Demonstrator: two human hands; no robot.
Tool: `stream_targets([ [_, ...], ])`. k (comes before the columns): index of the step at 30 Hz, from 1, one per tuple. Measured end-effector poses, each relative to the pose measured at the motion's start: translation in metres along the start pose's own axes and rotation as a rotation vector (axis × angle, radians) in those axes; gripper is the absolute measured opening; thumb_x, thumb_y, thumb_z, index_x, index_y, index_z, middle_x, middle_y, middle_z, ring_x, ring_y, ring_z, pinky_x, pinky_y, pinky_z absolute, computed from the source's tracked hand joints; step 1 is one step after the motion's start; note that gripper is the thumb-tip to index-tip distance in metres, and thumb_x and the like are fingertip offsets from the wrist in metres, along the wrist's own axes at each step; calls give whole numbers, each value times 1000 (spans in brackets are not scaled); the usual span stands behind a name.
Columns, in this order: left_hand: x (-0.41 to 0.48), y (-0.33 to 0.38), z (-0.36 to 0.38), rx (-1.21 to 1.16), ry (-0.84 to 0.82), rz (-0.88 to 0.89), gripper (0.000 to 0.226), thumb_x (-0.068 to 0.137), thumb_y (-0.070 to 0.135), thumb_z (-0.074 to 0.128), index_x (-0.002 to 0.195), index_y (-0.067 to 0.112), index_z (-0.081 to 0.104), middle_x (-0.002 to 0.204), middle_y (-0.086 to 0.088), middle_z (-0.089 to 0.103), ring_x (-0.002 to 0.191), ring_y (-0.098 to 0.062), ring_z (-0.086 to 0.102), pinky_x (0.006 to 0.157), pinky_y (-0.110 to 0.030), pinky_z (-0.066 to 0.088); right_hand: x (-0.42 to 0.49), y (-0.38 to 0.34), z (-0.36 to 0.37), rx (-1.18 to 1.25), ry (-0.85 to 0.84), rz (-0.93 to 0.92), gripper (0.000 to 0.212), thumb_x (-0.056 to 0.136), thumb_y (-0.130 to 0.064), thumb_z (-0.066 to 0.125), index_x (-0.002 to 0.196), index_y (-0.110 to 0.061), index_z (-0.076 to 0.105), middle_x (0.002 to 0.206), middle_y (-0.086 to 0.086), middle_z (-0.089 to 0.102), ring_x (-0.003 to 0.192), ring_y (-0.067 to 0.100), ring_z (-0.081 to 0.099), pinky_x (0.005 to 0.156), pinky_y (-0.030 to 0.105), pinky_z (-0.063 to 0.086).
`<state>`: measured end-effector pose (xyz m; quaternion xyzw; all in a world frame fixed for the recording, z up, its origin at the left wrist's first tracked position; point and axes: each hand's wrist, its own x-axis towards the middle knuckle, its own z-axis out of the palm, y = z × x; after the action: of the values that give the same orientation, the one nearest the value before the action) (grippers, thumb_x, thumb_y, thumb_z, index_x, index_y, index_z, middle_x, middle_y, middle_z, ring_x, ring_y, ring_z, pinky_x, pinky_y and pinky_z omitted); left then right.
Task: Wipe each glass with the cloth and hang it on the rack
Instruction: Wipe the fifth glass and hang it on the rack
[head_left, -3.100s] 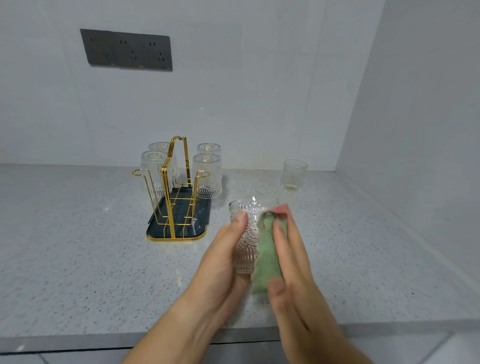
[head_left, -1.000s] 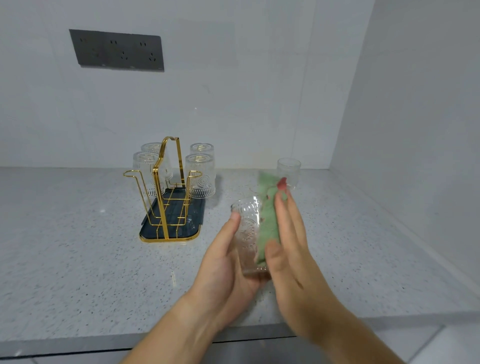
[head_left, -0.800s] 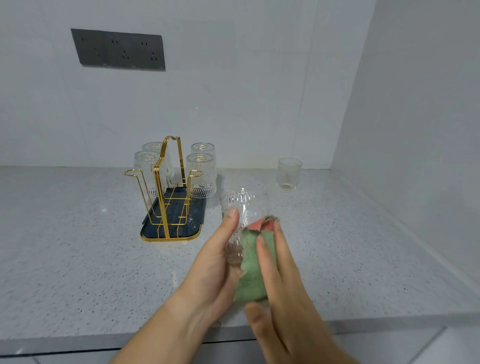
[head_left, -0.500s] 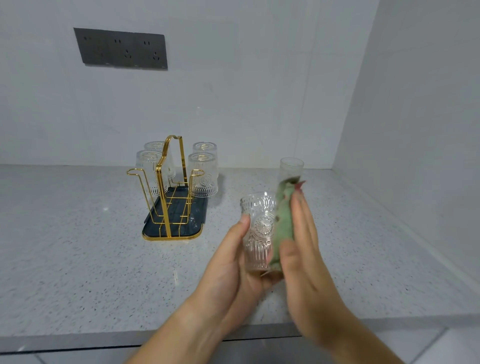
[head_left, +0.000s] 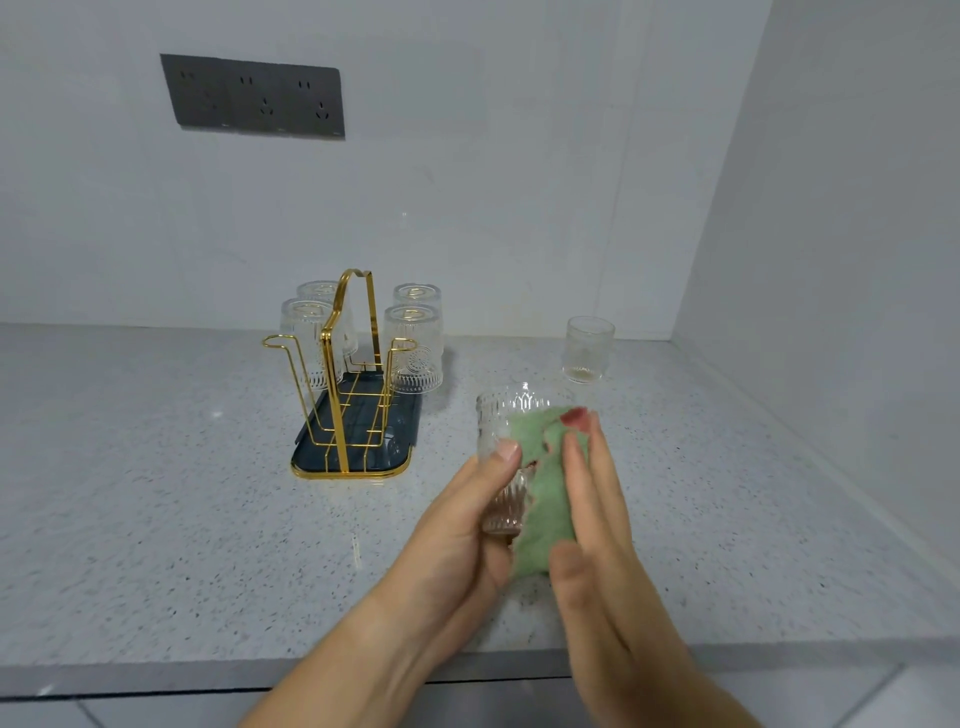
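My left hand (head_left: 457, 530) grips a clear ribbed glass (head_left: 501, 436) above the counter, thumb across its near side. With straight fingers my right hand (head_left: 597, 530) presses a green cloth (head_left: 545, 499) flat against the glass's right side. The gold wire rack (head_left: 345, 395) on its dark tray stands to the left, with several glasses hanging upside down on its far pegs, such as the glass (head_left: 414, 345) at the right. Its two near pegs are bare. One more glass (head_left: 587, 349) stands upright at the back right.
The speckled grey counter (head_left: 156, 493) stretches left of the rack, with its front edge just below my wrists. White walls close in behind and on the right. A dark socket panel (head_left: 253, 96) sits high on the back wall.
My right hand has slid the cloth down and over the glass's side, after rubbing it up and down. My left hand keeps the glass in nearly the same place.
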<state>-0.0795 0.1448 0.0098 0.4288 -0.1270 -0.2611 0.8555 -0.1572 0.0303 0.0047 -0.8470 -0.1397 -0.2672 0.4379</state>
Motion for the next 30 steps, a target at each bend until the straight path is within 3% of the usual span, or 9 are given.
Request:
stream_targets([
  [3,-3,1,5,-17,-92,-49,42,91,44,65,123,20,77,126,-12,75,108,-23,75,85,-37,64,16,-2,-8,64,27,24,66,101,-65,19,159,-36,10,170,-22,-6,156,1,-4,123,20,9],
  [6,-3,-1,4,24,-99,-41,59,80,53,69,127,17,75,132,-19,71,109,-27,74,82,-39,62,33,-4,-14,102,61,45,62,103,-52,24,160,-35,9,168,-26,0,156,-2,-4,127,28,5],
  [9,-5,-1,0,48,-140,-38,70,73,50,87,129,11,71,131,-26,68,105,-32,72,85,-46,63,49,-4,-27,215,47,153,63,97,-67,24,157,-50,16,167,-27,15,155,0,13,128,44,17],
  [10,-6,0,-2,47,-161,-41,74,66,49,93,126,10,73,125,-24,71,99,-31,73,85,-48,63,55,-6,-33,235,31,190,63,94,-75,23,152,-54,28,164,-27,23,152,-1,23,125,42,25],
  [13,-7,4,-7,61,-248,-37,72,59,47,98,119,14,77,110,-12,76,88,-23,75,82,-47,64,66,-15,-50,216,8,206,64,86,-75,21,126,-46,62,136,-25,42,122,-16,49,97,5,43],
  [19,-7,20,-13,102,-230,18,69,59,47,98,117,15,77,106,-12,74,86,-24,71,68,-37,64,61,-18,-65,128,-178,67,51,94,-68,36,108,-27,62,87,-11,59,79,10,57,75,24,49],
  [21,-7,23,-14,99,-134,45,86,56,47,100,128,9,69,114,-17,72,88,-28,69,65,-36,63,61,-20,-75,77,-254,49,58,93,-72,40,102,-21,65,84,-5,62,81,15,58,78,32,49],
  [24,-9,21,-11,127,-46,84,108,54,49,99,135,-3,52,111,-18,72,85,-30,71,61,-34,59,61,-26,-82,88,-446,106,34,93,-56,56,109,-31,72,99,-18,73,97,1,67,87,19,51],
  [30,-16,14,0,187,-38,62,60,69,47,79,107,3,61,87,-17,70,65,-32,69,48,-30,54,60,-38,-87,-128,-814,203,50,79,-40,85,125,-35,69,121,-26,71,118,-8,62,107,21,46],
])
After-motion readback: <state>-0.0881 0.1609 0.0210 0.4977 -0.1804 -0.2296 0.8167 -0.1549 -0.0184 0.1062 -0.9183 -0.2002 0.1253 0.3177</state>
